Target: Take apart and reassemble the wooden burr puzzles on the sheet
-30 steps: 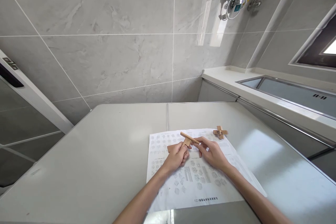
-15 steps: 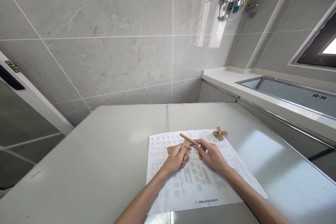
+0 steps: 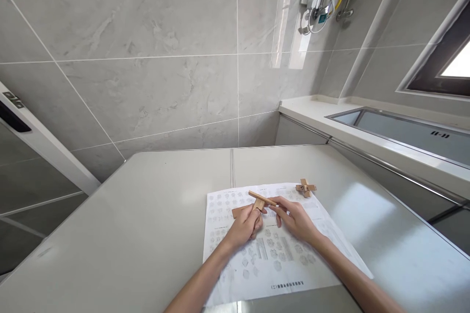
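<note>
My left hand (image 3: 245,227) is closed around joined wooden puzzle pieces. One flat piece (image 3: 237,212) sticks out to its left, and a short block (image 3: 258,204) rises above the thumb. Across the top of that block lies a slim wooden stick (image 3: 257,196), slanting down to the right. The fingertips of my right hand (image 3: 296,221) pinch the stick's right end. Both hands are over a printed paper sheet (image 3: 257,293) covered in small grey diagrams. At the sheet's upper right edge rests a cross-shaped wooden puzzle assembly (image 3: 306,188). My fingers hide where the held pieces join.
The sheet lies on a pale folding-type table (image 3: 147,225) with a seam down its middle. To the right stands a white counter (image 3: 308,106) with a sink (image 3: 396,129). A tiled wall (image 3: 147,98) backs the table, and a white-framed door (image 3: 51,142) is at left.
The camera view has shifted slightly. My hands keep nearly the same hold on the wooden pieces, and the cross-shaped assembly stays in its place on the sheet.
</note>
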A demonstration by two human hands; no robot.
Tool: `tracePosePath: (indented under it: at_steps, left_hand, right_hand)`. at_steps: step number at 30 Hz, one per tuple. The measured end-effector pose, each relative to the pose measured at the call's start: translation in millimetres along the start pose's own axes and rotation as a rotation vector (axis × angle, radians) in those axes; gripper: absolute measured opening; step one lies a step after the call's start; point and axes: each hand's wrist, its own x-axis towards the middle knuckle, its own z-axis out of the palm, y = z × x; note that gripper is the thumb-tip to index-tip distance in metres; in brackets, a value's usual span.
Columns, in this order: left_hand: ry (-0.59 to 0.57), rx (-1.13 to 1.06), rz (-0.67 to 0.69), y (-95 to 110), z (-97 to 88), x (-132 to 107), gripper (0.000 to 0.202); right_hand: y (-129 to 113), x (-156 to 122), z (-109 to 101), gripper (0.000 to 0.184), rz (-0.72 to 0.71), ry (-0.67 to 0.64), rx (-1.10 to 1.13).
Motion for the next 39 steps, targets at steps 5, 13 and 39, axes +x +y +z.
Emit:
tracePosePath:
  at_steps: [5,13,39]
  left_hand:
    - [-0.002,-0.015,0.008,-4,-1.8,2,0.053]
    - [0.016,-0.034,-0.006,-4,-2.9,5,0.054]
    - [0.043,-0.021,0.017,-8,-0.9,6,0.046]
  right_hand:
    - [0,-2,4,0.030,-0.007,-0.007,-0.006]
    - [-4,-5,11,0.027,-0.029,-0.046,-0.040]
    - [-12,-4,9,0.028,0.014,-0.058,-0.091]
